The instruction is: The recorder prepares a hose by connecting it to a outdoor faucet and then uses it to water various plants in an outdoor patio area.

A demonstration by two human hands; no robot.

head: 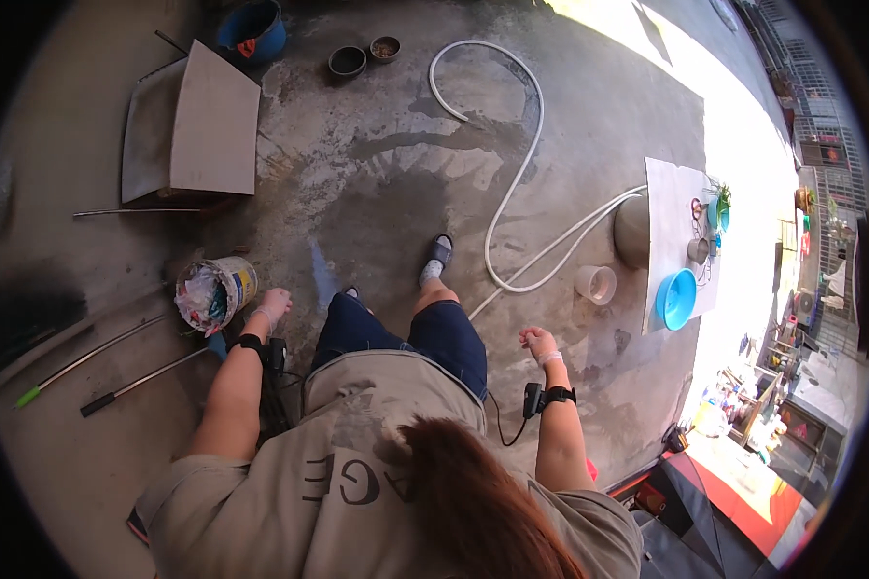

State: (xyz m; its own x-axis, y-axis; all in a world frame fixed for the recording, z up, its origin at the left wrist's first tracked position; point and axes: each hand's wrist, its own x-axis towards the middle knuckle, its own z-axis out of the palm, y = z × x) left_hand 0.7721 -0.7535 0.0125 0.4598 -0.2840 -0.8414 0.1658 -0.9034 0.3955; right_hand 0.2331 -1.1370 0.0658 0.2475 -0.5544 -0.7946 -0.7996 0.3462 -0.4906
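Observation:
My left hand (276, 304) hangs at my side, its fingers loosely curled with nothing seen in them. Nearest to it is a white plastic bucket (242, 284) with crumpled plastic bags and other rubbish inside; the hand appears apart from it. On the other side, my right hand (538, 343) is held over the concrete floor, fingers bent and somewhat apart, with no object visible in it. A translucent plastic tub (595, 284) stands on the floor beyond that hand. Black devices are strapped to both forearms.
A pale hose (540, 116) loops across the damp floor ahead. At right, a board table (662, 210) bears a blue basin (676, 299), a cup and a plant. Two long-handled tools (108, 354) lie at left, near a box-like board structure (213, 123).

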